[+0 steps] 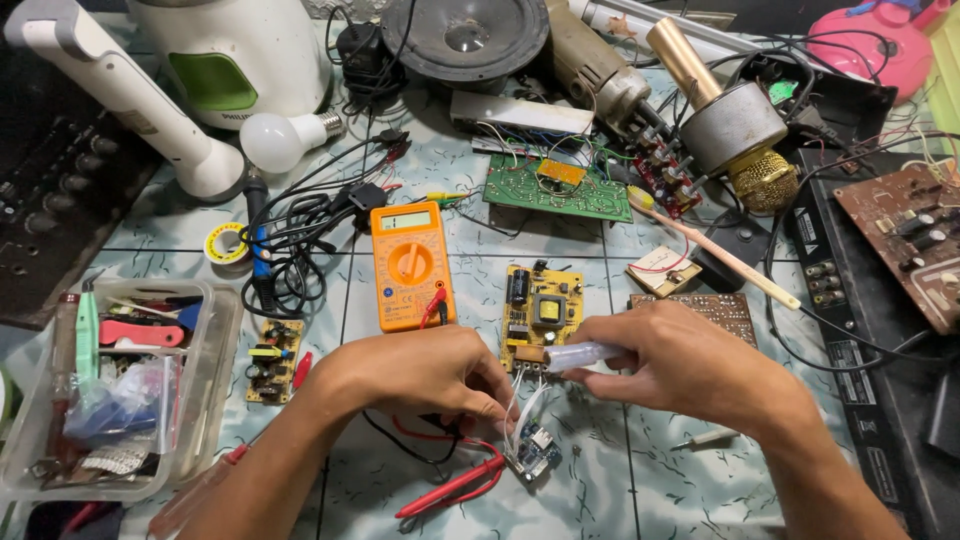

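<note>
My right hand grips a small clear tube-like tool, its tip at the lower edge of a yellow circuit board. My left hand pinches thin white wires that run from that board down to a small blue module. A red multimeter probe lies under my left wrist. The orange multimeter sits just beyond my left hand.
A clear plastic box of small tools stands at the left. A green circuit board, a gold microphone, a white bulb, a solder roll and tangled black cables crowd the back. A brown board lies right.
</note>
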